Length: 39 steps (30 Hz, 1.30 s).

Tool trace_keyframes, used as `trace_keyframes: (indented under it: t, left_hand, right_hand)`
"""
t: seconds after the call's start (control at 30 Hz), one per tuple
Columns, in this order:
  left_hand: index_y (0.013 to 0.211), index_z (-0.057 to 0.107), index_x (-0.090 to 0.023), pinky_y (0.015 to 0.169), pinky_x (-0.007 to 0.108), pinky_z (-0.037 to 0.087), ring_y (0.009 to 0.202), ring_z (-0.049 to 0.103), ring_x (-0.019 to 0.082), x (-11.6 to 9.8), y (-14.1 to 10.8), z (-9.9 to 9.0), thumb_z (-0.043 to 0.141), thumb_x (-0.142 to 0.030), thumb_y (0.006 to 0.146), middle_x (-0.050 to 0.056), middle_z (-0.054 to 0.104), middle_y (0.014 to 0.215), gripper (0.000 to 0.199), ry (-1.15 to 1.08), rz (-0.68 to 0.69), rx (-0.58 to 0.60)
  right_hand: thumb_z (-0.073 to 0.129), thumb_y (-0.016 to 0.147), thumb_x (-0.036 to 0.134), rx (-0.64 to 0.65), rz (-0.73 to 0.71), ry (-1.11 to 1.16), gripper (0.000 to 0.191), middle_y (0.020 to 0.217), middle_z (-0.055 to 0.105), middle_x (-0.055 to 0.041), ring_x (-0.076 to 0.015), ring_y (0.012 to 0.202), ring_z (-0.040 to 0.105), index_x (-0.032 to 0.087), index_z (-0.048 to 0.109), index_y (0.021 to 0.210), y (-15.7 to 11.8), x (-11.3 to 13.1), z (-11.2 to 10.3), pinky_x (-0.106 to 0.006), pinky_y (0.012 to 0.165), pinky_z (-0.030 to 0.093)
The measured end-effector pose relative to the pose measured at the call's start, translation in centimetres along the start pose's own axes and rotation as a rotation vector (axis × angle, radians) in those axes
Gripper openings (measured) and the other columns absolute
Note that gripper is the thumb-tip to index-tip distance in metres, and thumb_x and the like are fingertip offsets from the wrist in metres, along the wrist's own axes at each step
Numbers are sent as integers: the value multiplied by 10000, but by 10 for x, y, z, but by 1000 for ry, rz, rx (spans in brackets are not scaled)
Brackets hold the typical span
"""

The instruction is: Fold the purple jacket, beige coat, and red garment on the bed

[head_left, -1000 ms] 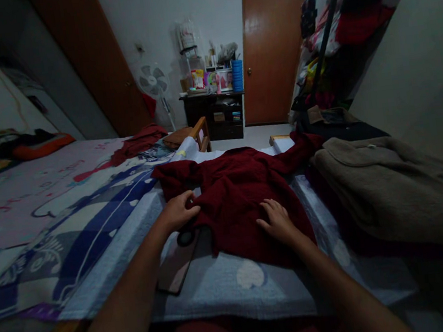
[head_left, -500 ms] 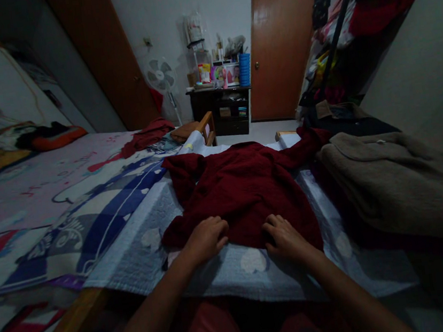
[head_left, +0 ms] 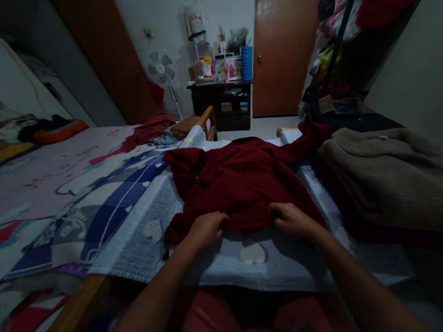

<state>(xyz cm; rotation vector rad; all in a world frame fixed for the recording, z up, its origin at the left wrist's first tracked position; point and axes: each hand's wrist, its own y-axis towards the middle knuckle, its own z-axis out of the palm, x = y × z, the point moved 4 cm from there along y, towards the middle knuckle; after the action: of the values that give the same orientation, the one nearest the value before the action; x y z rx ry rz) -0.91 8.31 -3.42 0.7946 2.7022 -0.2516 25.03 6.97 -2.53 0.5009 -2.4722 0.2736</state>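
A dark red long-sleeved garment point(head_left: 243, 182) lies spread out on a light blue quilted cover point(head_left: 217, 266) with pale heart shapes. Its near edge is pinched at two places. My left hand point(head_left: 209, 229) is closed on that edge left of the middle, and my right hand point(head_left: 292, 218) grips it right of the middle. Between the hands the hem runs nearly straight, slightly off the cover. One sleeve is bent at the left; the other stretches to the far right.
At the right lie a folded grey-brown coat point(head_left: 400, 176) and a dark jacket point(head_left: 352, 112). A patterned bed point(head_left: 67, 158) is on the left, with a wooden rail point(head_left: 64, 331) near me. A fan point(head_left: 161, 68) and a dark cabinet point(head_left: 220, 109) stand at the back.
Both hands have closed on the garment's near edge and moved slightly away from me. The hem between them is now straighter and a little raised. The view has shifted slightly.
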Motion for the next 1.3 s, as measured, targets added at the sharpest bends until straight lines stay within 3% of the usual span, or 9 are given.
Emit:
trace_keyframes:
  t: [0.13,0.27,0.37,0.5,0.57,0.77,0.97,1.13,1.3]
  left_hand:
    - [1102,653,-208,751,225,472,861,654,155,-15,-1,-3,526,-126,743,5,714,1014,390,-363,90,154]
    - [967,684,-191,700,213,447,794,636,145,-26,0,5,510,-166,797,1,711,910,244,-396,111,247]
    - [879,674,-189,712,218,433,792,624,147,-24,3,11,520,-131,788,1,704,862,189,-302,75,202]
    - [906,643,-203,765,230,433,844,616,146,-22,6,3,510,-134,839,4,691,915,164,-265,80,52]
    - [919,625,-210,794,248,432,886,603,159,-23,10,-7,512,-134,856,12,673,936,150,-159,66,-88]
    - [1004,594,-233,681,288,454,817,612,185,-31,28,-19,402,-197,948,44,589,995,203,233,-129,-278]
    - [1043,568,-227,824,312,500,949,608,186,-23,28,1,594,-200,841,48,526,1145,205,88,-102,-218]
    - [1021,624,-231,1128,457,302,1320,369,282,-14,5,15,678,-175,765,64,475,1326,267,91,94,-221]
    - [1264,570,-231,986,366,436,1114,529,224,-9,4,19,531,-154,863,78,547,1254,409,117,50,-144]
  right_hand:
    - [491,732,115,241,92,-14,134,748,622,-15,-139,668,542,177,609,743,-7,-2,-11,-243,620,367]
    - [655,770,362,169,2,-108,288,979,635,-66,-202,880,570,183,638,995,-16,12,5,-287,749,410]
    - [746,696,394,123,-78,-191,500,1154,583,-103,-258,1056,521,193,609,1133,-19,22,27,-347,873,397]
    - [557,789,147,67,-34,-160,164,997,635,-76,-192,894,572,175,644,926,-12,18,31,-292,791,400]
    - [474,808,88,36,-13,-58,198,898,657,-45,-159,795,584,182,634,879,-6,13,20,-259,732,396]
    - [447,840,69,-270,31,-49,202,884,639,-37,-163,779,571,192,566,948,13,0,-12,-259,713,395]
    - [436,899,91,-574,-1,-439,227,1245,541,-135,-270,1146,449,188,607,1012,-5,28,17,-394,953,354]
    - [607,863,261,-262,-234,-359,139,1228,555,-91,-258,1140,446,217,649,988,-29,53,58,-405,977,353]
    - [670,794,305,-77,-238,-274,386,1271,549,-116,-276,1171,454,182,621,1157,-30,51,68,-429,1003,350]
